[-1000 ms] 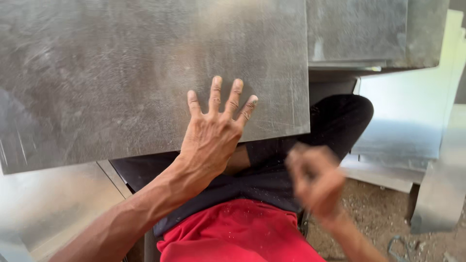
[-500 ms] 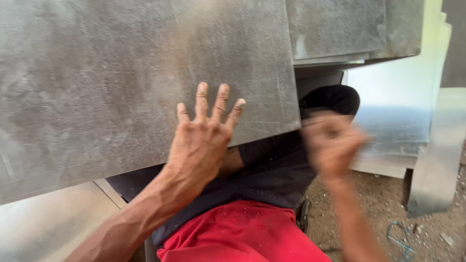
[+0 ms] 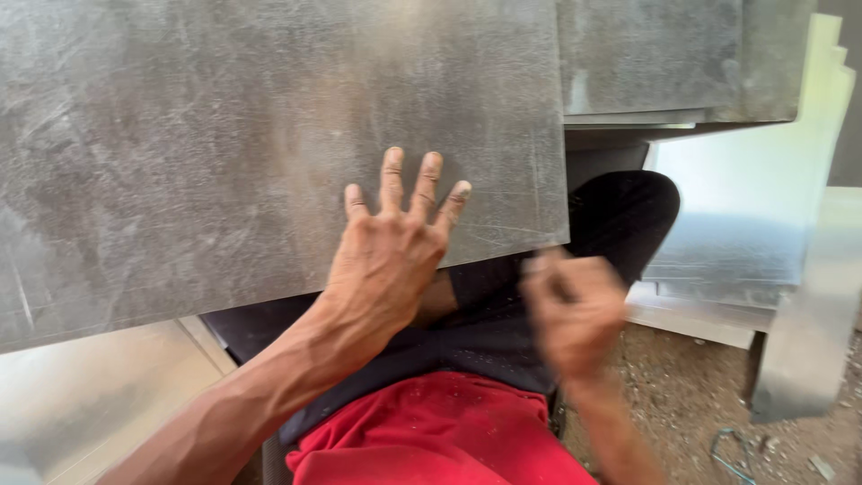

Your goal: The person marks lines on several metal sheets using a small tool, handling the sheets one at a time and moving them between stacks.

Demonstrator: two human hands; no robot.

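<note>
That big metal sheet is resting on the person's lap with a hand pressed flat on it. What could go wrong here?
The left hand lies with fingers spread on the grey metal sheet, right beside its bare lower edge, so a slip could cut the palm or wrist. The sheet overhangs the knees, so it might tip or slide off. The right hand is blurred in motion close to the sheet's corner and could strike it.

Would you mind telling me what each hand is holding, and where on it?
The left hand grips nothing; it presses flat, fingers spread, on the grey metal sheet near its lower edge. The right hand is blurred, so its grip cannot be told.
</note>
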